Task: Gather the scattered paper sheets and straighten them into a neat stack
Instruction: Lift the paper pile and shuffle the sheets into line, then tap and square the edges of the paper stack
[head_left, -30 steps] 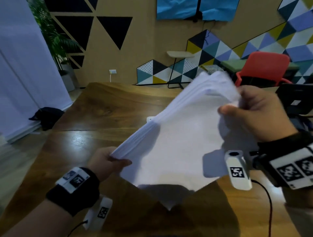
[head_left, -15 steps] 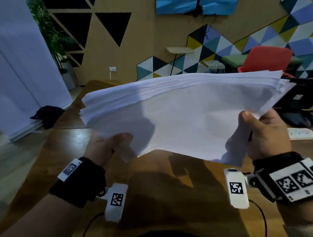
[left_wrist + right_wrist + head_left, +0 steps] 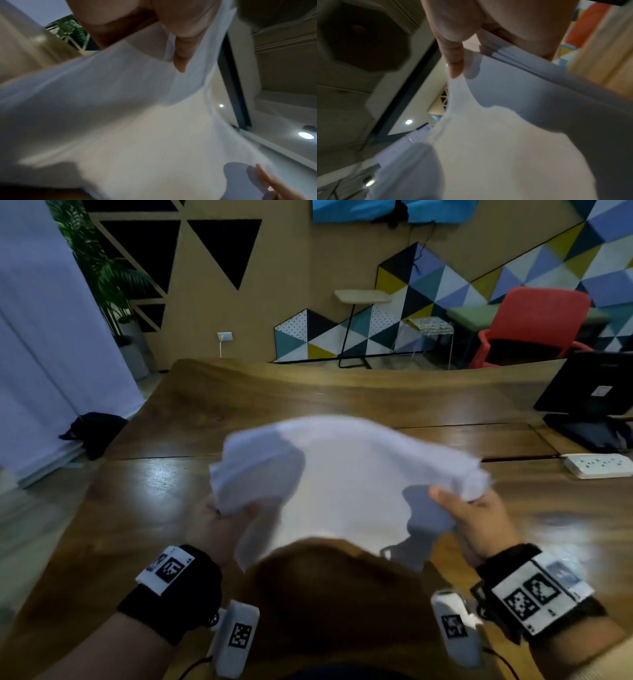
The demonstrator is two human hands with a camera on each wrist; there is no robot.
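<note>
A stack of white paper sheets (image 3: 346,484) is held in the air above the wooden table (image 3: 239,412), blurred by motion. My left hand (image 3: 219,525) grips its left edge and my right hand (image 3: 476,518) pinches its right edge. In the left wrist view the paper sheets (image 3: 120,115) fill most of the frame under my left hand (image 3: 180,40). The right wrist view has my right hand (image 3: 462,40) with its thumb on top of the paper sheets (image 3: 505,135), whose layered edges show.
A white power strip (image 3: 597,465) lies on the table at the right. A black monitor (image 3: 589,392) stands at the far right. A red chair (image 3: 537,326) and a small side table (image 3: 363,299) stand beyond the table's far edge.
The stack has dropped from a raised, spread-out hold to low over the table, closer to me. Both hands moved down with it and still grip its ends.
</note>
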